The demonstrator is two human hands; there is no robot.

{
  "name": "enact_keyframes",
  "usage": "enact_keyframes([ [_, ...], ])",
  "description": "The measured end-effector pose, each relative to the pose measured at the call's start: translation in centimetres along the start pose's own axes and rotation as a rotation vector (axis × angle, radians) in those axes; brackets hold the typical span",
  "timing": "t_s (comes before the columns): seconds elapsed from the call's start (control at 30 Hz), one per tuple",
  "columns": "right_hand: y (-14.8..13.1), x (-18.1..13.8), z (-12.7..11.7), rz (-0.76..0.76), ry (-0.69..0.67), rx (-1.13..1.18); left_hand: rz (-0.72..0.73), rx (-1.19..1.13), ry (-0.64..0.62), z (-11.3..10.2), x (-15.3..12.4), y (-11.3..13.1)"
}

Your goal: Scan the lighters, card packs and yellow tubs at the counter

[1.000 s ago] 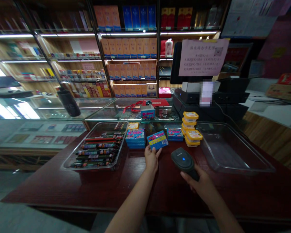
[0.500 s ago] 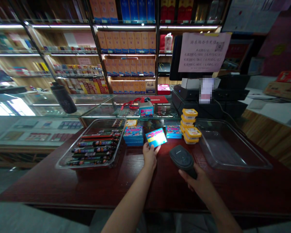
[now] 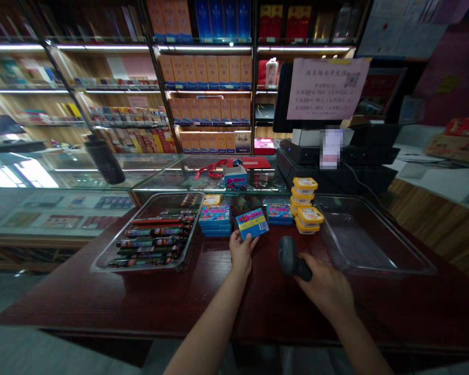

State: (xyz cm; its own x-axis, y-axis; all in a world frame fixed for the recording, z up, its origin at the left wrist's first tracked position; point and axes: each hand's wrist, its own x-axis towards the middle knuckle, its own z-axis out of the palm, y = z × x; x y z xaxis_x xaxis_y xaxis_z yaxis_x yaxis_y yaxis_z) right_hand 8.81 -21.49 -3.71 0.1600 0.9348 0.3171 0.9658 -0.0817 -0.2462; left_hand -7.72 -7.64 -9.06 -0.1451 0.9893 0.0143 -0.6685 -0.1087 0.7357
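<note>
My left hand (image 3: 242, 252) holds a small flat blue box (image 3: 252, 224) by its near edge, thumb on top; its barcode and yellow stripe face up. In my right hand (image 3: 328, 284) is a dark barcode scanner (image 3: 287, 256), its head tilted on its side just right of the box. Left of the held box stands a stack of similar blue boxes (image 3: 215, 220). Behind it to the right lies a lower stack of blue boxes (image 3: 279, 213). Yellow-lidded tubs (image 3: 309, 219) are piled beside that stack.
A clear tray (image 3: 97, 263) with several dark wrapped sticks sits on the left of the dark red table (image 3: 219, 307). Another clear plastic tray (image 3: 426, 269) stands on the right. Behind are a glass counter, an open blue-and-white box (image 3: 235, 179) and a monitor with a pink sign (image 3: 324, 88).
The scanner has turned onto its side, my right hand rolling with it. The bright glare on the held box is gone, and its barcode now shows. My left hand has hardly moved.
</note>
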Motion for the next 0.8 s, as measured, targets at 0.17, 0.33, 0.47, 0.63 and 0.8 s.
enact_keyframes([
  [0.17,1.4,-0.2,2.9,-0.053,0.057,-0.07,0.078,0.141,0.041,0.3,-0.1,0.3],
  [0.33,2.3,-0.5,4.2,-0.067,0.162,-0.051,0.354,0.426,0.056,1.9,0.7,1.9],
  [0.47,2.3,-0.5,4.0,-0.061,0.166,-0.011,0.616,0.735,-0.125,4.0,2.2,3.6],
  [0.63,2.2,-0.5,4.0,-0.066,0.153,0.05,0.829,1.157,-0.529,6.2,4.6,3.5],
  [0.8,2.4,-0.4,4.2,-0.068,0.142,0.095,0.827,1.35,-0.712,8.0,6.4,0.5],
])
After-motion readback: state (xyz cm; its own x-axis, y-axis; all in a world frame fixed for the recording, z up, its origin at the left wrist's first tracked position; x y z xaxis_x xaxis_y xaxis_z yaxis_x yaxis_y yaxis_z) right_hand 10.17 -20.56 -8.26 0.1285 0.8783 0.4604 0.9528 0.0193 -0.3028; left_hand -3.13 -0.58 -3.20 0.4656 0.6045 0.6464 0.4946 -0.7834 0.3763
